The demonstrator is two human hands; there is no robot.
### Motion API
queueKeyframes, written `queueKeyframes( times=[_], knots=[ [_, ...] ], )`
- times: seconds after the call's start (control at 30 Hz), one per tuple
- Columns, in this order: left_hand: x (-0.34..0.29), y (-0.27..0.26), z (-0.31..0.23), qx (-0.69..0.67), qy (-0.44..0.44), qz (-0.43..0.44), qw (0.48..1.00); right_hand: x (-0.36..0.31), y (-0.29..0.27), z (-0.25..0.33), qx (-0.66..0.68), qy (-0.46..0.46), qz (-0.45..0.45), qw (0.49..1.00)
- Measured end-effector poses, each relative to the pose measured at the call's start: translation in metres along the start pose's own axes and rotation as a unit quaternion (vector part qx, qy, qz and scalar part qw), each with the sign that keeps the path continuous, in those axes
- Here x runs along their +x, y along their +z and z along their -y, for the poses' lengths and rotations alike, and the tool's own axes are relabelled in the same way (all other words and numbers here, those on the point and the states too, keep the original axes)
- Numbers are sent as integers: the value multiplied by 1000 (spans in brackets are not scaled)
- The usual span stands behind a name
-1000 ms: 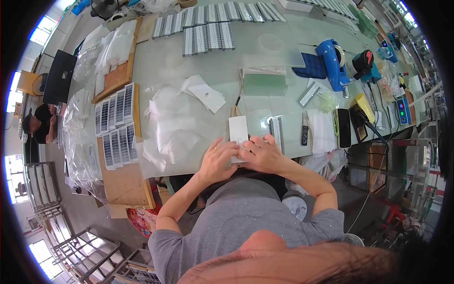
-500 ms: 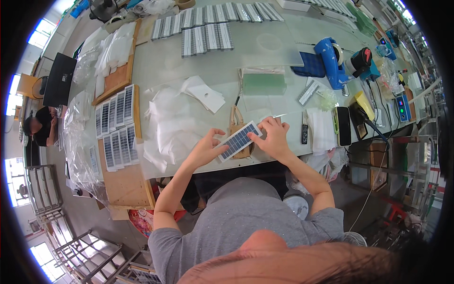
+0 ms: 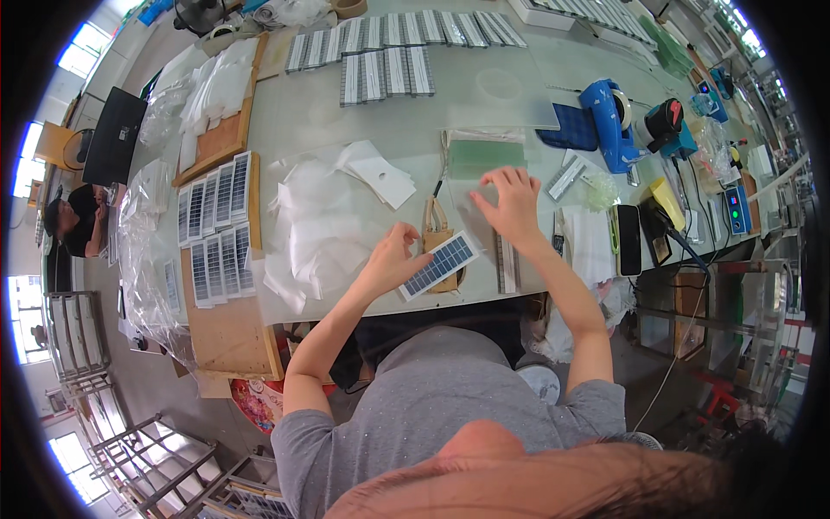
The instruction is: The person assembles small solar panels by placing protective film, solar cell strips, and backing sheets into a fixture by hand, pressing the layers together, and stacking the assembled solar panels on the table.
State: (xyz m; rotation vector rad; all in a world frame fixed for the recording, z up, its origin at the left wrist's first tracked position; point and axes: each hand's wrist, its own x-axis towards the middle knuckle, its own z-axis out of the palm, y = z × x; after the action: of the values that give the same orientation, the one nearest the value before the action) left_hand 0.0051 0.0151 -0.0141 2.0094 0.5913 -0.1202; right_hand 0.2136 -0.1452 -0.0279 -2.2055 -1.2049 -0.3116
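Head view: my left hand (image 3: 398, 256) is pinched, thumb over the far long edge of one small solar panel (image 3: 445, 259). My right hand (image 3: 510, 208) is empty, fingers spread. Panel should be light, stiff, slick, maybe brittle; I'd grip edges. Just beyond right fingers: one green block (image 3: 486, 156); farther right, one blue tape dispenser (image 3: 608, 134). Well left of left fingers: roughly eight laid panels (image 3: 210, 208).

solar panel (image 3: 439, 266) is sitting in your left hand (image 3: 391, 261), before you | your right hand (image 3: 513, 208) is hovering beyond it, rightward | panel rows (image 3: 229, 262) are lying on the wooden board (image 3: 226, 342), leftward | loose sheets (image 3: 324, 233) are lying between | smartphone (image 3: 627, 240) is lying rightward, tape dispenser (image 3: 609, 130) standing behind it
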Motion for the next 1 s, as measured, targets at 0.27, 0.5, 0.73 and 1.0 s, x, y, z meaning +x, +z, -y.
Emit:
queueKeyframes(
  times=[0.27, 0.5, 0.73, 1.0],
  knots=[
    [-2, -2, 10, -17, 8, -19, 1000, 56, 14, -45, 29, -136, 63, 988],
    [-2, -1, 7, -37, 0, -5, 999, 75, -29, -72, 489, 217, -129, 835],
    [3, 1, 12, -21, -15, 23, 999, 6, -39, -31, 557, 320, 88, 761],
    [1, 0, 13, -36, -7, 34, 999, -31, -25, 17, 581, 280, 202, 737]
  ],
)
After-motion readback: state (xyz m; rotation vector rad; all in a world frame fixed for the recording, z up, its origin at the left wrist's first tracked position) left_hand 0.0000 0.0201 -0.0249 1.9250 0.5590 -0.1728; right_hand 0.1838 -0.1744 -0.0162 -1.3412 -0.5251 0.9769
